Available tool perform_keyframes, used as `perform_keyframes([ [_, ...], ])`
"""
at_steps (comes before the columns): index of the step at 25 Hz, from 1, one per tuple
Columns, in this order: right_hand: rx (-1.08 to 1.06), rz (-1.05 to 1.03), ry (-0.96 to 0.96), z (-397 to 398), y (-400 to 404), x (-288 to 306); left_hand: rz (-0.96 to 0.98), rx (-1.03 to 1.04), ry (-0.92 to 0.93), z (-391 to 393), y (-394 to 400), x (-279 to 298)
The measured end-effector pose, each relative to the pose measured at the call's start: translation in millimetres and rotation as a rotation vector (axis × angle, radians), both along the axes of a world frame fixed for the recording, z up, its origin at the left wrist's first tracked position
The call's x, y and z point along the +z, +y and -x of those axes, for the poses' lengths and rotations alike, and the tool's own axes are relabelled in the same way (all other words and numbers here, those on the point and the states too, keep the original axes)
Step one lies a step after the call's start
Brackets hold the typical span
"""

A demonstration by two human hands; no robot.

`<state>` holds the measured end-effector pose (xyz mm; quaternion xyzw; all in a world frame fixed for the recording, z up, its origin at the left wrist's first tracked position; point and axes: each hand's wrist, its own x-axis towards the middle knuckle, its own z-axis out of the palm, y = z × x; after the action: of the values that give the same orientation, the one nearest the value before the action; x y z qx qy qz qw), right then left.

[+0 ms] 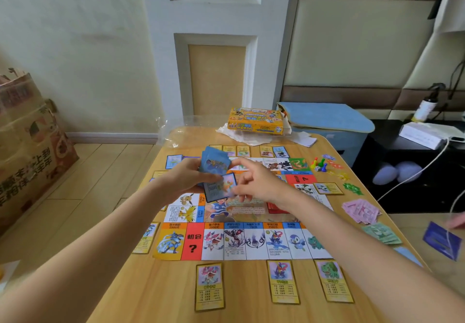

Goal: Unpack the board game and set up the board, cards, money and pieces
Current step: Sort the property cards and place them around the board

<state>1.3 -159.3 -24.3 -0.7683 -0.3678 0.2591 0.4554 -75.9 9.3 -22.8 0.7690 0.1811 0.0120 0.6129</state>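
Observation:
The paper game board [234, 241] lies flat on the wooden table [156, 290]. Above its middle my left hand [186, 176] grips a stack of blue cards [215, 163]. My right hand [254, 184] pinches one blue-framed card [220, 188] at the bottom of that stack. Yellow-framed cards lie along the board's near edge [208, 286], and more cards line the far edge [242, 151]. Coloured pawns and a die [318, 165] stand to the right of the board. Pink money [361, 210] and green money [382, 233] lie at the right edge.
The yellow game box [256, 121] sits at the table's far end on white paper, with clear plastic wrap [167, 131] beside it. A cardboard box [27, 151] stands on the floor at left. A blue stool [332, 124] and a black shelf are at right.

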Motion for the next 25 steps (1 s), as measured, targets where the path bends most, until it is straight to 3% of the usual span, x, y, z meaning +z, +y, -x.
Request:
perform_keyframes([
  [3, -0.077, 0.047, -0.021, -11.4, -9.1, -14.4, 0.116, 0.113, -0.009, -10.7, 3.2, -9.8],
  [8, -0.547, -0.027, -0.091, -63.4, -17.9, -20.0, 0.084, 0.186, 0.011, -40.9, 12.5, -18.1],
  [14, -0.802, -0.09, 0.059, -153.1, 19.7, -18.3, 0.113, 0.143, -0.017, -93.8, 14.0, -20.1],
  [19, -0.817, -0.005, 0.015, -182.4, 57.0, -42.8, 0.118, 0.164, -0.029, -125.8, 22.7, -27.6],
  [23, -0.705, 0.269, -0.291, -182.5, 62.2, -60.2, 0.131, 0.149, -0.019, -138.7, 27.5, -35.5],
  [25, -0.649, 0.353, -0.345, -181.3, 61.3, -63.1, 0.137, 0.139, -0.018, -140.9, 27.9, -39.4],
])
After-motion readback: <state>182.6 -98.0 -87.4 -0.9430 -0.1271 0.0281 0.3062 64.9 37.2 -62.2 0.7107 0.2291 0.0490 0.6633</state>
